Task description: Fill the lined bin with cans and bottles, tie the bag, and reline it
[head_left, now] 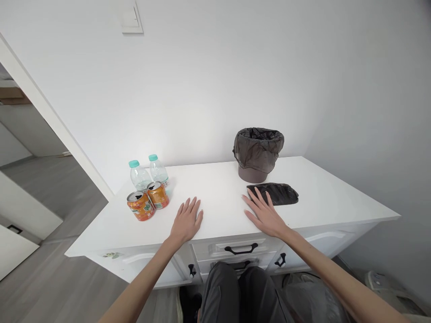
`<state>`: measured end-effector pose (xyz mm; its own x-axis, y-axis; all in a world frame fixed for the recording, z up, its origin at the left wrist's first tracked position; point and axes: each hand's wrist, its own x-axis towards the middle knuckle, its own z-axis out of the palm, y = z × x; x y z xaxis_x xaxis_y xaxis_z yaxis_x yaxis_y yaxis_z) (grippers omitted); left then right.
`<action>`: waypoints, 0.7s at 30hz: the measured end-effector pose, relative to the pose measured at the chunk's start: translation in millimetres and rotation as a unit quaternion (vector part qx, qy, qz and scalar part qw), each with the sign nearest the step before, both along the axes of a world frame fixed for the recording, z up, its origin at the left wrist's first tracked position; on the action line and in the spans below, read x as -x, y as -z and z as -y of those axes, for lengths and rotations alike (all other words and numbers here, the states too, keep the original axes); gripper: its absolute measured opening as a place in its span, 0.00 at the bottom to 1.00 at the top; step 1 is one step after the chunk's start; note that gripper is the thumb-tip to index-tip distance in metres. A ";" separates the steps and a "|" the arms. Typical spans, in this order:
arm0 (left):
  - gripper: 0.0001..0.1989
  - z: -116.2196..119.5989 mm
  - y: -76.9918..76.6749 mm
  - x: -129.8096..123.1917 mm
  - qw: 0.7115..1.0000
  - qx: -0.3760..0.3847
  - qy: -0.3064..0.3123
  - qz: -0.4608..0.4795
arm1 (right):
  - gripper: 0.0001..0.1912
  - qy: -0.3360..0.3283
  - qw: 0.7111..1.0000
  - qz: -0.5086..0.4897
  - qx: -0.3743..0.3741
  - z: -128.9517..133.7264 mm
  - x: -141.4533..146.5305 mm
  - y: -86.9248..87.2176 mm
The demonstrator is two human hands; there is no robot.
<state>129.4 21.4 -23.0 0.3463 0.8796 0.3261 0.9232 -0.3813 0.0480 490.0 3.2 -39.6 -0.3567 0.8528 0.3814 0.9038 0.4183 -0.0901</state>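
My left hand lies flat on the white cabinet top, palm down, to the right of two opened orange cans. Behind the cans stand two clear plastic bottles with teal caps. Palm down with its fingers spread, my right hand rests on the surface, its fingertips over the left end of a folded black plastic bag. A small bin lined with a black bag stands behind that folded bag. Neither hand holds anything.
The white cabinet has black handles on its front, close to my knees. A wall with a switch rises behind it. At the left is a doorway; at the lower right, a clear plastic bag on the floor.
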 end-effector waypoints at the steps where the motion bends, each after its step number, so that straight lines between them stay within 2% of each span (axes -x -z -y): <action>1: 0.29 0.5 0.5 -0.1 1.000 -0.004 -0.001 0.000 | 0.34 0.000 1.000 -0.001 0.007 0.6 2.1 -0.8; 13: 0.28 0.8 2.2 -1.7 1.000 -0.014 -0.004 0.010 | 0.34 0.010 0.999 -0.004 0.049 -0.7 2.7 0.0; 21: 0.28 0.4 0.6 1.2 1.000 -0.018 -0.005 0.001 | 0.34 0.004 0.999 -0.007 0.038 -1.5 6.2 -2.5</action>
<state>128.2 21.0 -23.6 0.3368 0.8708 0.3581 0.9271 -0.3731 0.0355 483.8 4.7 -37.1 -0.3454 0.8818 0.3210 0.9054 0.4031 -0.1330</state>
